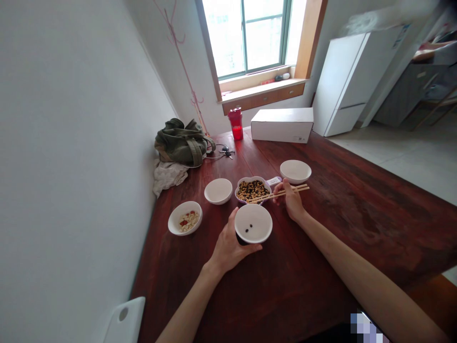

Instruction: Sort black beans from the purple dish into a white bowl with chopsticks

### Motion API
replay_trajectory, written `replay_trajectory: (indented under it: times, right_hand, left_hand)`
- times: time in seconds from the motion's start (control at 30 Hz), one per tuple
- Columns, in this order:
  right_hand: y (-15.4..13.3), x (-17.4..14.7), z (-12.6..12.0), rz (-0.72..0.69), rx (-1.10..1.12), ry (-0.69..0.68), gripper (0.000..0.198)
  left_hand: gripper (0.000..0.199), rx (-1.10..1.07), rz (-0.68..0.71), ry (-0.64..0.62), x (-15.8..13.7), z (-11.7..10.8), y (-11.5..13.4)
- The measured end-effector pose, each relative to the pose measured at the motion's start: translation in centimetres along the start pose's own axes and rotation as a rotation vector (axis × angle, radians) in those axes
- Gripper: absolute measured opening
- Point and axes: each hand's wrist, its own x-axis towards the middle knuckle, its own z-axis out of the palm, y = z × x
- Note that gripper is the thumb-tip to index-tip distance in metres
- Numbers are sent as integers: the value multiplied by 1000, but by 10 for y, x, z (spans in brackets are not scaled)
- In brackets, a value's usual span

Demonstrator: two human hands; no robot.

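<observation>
My left hand (230,243) is wrapped round a white bowl (260,224), tilted a little so its inside shows. Two black beans (249,228) lie in it. In my right hand (290,200) is a pair of wooden chopsticks (300,188), their tips over the near edge of a flower-shaped dish (237,196) with a handle. Black and yellow beans (253,189) fill that dish. Whether the chopsticks pinch a bean is too small to tell. One white bowl (218,191) stands left of the dish, another (295,170) just beyond my right hand.
At the left, a white bowl (173,224) holds pale pieces with red bits. Farther back are a green bag (180,143) on a cloth, keys (226,151), a red bottle (236,125) and a white box (282,125). A wall (89,143) borders the wooden table (339,228) on the left.
</observation>
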Motion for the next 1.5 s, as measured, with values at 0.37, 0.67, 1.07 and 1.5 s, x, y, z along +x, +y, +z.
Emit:
replay_trajectory:
  times: [0.37, 0.67, 1.07, 1.5]
  right_hand:
    - [-3, 1, -4, 30, 89, 10, 57]
    - [-4, -2, -3, 29, 47, -56, 62]
    - [-2, -2, -4, -17, -33, -92, 65]
    - [-5, 0, -3, 31, 51, -1, 62]
  left_hand:
    - [118, -49, 26, -14, 1, -2, 2]
    - [119, 6, 39, -21, 1, -2, 4]
    - [113, 41, 139, -28, 2, -3, 7]
    - [104, 11, 131, -68, 5, -4, 13]
